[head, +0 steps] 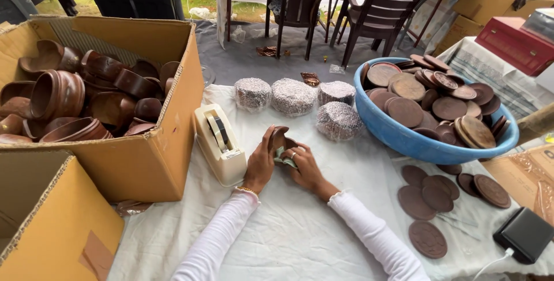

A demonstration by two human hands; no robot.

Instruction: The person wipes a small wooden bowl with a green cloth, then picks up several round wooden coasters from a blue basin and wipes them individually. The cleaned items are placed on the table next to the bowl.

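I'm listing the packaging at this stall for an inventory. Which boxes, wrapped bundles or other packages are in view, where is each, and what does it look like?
Large cardboard box: left, open, tan, full of brown bowls.
Second cardboard box: bottom left corner, tan, taped.
Four wrapped bundles: centre of the white cloth, round, silvery wrap.
Red box: upper right, flat, rectangular.
More cardboard boxes: top right, tan.
Black box: lower right, small, white cable attached.

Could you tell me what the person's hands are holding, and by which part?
Both hands hold a small brown pot: the left hand grips its left side, the right hand its lower right.
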